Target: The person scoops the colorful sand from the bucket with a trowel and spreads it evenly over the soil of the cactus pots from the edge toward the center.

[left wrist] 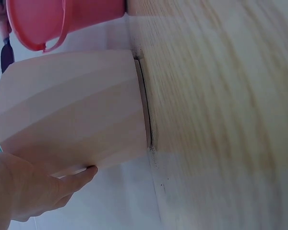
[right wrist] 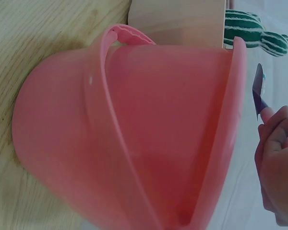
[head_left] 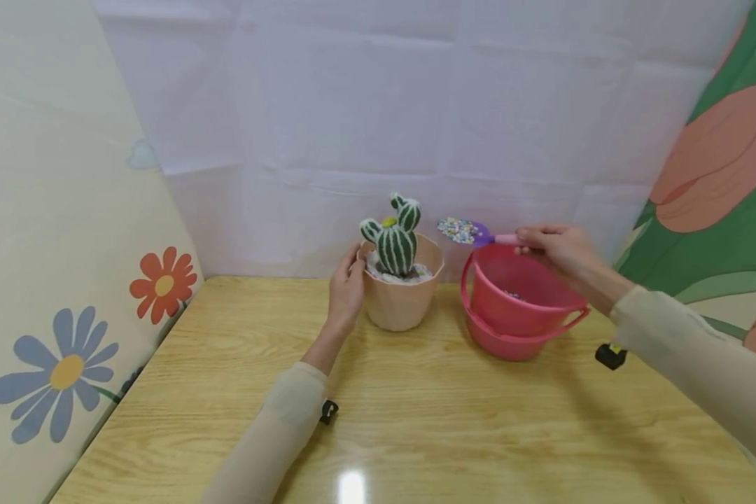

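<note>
My left hand [head_left: 346,285], straight-fingered, likely steadies the faceted peach pot [head_left: 398,306]; my right hand [head_left: 556,250] pinches the pink-handled purple scoop [head_left: 484,237] level, presumably lest multicoloured granules [head_left: 457,229] spill

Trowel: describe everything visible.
The trowel has a purple blade and pink handle, plastic by the look. Small multicoloured granules cover much of the blade. It is held roughly level above the rim of the pink bucket, blade pointing toward the cactus pot. The right hand grips the handle; the blade touches neither bucket nor pot.
</note>
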`<state>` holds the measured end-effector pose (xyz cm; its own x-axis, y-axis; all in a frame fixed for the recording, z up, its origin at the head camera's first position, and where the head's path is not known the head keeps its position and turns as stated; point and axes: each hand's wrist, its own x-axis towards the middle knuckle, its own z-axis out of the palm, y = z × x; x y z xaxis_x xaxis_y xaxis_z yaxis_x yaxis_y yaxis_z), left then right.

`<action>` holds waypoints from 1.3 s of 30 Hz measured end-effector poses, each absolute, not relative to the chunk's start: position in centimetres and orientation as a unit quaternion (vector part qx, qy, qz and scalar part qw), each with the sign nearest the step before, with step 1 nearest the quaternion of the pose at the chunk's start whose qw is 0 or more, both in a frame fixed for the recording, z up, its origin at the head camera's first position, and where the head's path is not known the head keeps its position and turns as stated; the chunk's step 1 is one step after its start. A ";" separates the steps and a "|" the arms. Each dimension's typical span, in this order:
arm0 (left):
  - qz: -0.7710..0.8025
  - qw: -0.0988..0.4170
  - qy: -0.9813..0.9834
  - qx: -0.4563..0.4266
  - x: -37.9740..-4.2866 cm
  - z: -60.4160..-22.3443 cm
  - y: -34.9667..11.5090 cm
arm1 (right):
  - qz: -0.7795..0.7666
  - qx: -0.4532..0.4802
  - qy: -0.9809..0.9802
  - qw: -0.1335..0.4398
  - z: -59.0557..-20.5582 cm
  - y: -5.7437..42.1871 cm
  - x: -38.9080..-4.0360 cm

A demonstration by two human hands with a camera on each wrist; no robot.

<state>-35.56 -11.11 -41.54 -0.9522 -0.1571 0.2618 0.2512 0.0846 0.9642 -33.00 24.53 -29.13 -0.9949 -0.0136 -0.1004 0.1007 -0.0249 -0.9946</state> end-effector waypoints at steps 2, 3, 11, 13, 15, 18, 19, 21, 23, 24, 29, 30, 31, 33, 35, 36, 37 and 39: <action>-0.676 0.150 -0.720 -0.034 -35.6 -41.6 -11.1 | -0.701 0.033 0.711 0.039 -29.2 24.1 -33.2; -0.676 0.149 -0.721 -0.034 -35.6 -41.6 -11.2 | -0.696 0.035 0.716 0.039 -29.3 23.9 -33.4; -0.676 0.152 -0.720 -0.034 -35.5 -41.7 -11.1 | -0.713 0.030 0.699 0.042 -29.9 22.1 -34.1; -0.674 0.158 -0.720 -0.034 -35.5 -41.6 -11.0 | -0.718 0.027 0.694 0.043 -29.9 21.8 -34.3; -0.672 0.161 -0.722 -0.033 -35.5 -41.5 -10.9 | -0.709 0.026 0.704 0.041 -30.0 21.5 -34.4; -0.670 0.167 -0.723 -0.029 -35.6 -41.5 -10.9 | -0.688 0.021 0.725 0.038 -30.1 21.1 -34.6; -0.670 0.168 -0.723 -0.028 -35.6 -41.5 -10.9 | -0.686 0.017 0.726 0.040 -30.2 21.0 -34.7; -0.668 0.170 -0.724 -0.027 -35.6 -41.6 -10.9 | -0.693 0.011 0.719 0.045 -30.2 20.6 -34.8; -0.668 0.170 -0.724 -0.028 -35.6 -41.7 -10.9 | -0.703 0.005 0.709 0.051 -30.3 20.3 -34.9; -0.668 0.171 -0.724 -0.028 -35.6 -41.8 -11.0 | -0.710 0.003 0.702 0.055 -30.3 20.1 -35.0; -0.664 0.170 -0.728 -0.024 -35.7 -41.9 -11.0 | -0.711 0.012 0.701 0.057 -30.4 19.6 -35.3; -0.663 0.170 -0.728 -0.023 -35.6 -41.9 -11.0 | -0.705 0.019 0.707 0.055 -30.3 19.5 -35.4; -0.662 0.169 -0.730 -0.023 -35.6 -41.8 -11.0 | -0.699 0.026 0.713 0.053 -30.3 19.4 -35.4; -0.661 0.169 -0.731 -0.023 -35.5 -41.8 -10.9 | -0.686 0.030 0.725 0.056 -30.2 19.3 -35.5; -0.660 0.171 -0.731 -0.022 -35.5 -41.7 -10.9 | -0.673 0.033 0.737 0.052 -30.1 19.1 -35.6; -0.660 0.172 -0.731 -0.022 -35.5 -41.7 -10.9 | -0.672 0.032 0.738 0.051 -30.1 19.0 -35.7; -0.659 0.173 -0.732 -0.023 -35.5 -41.7 -10.9 | -0.670 0.028 0.740 0.050 -30.1 18.9 -35.8; -0.658 0.176 -0.732 -0.022 -35.5 -41.6 -10.9 | -0.662 0.022 0.748 0.045 -30.1 18.8 -36.0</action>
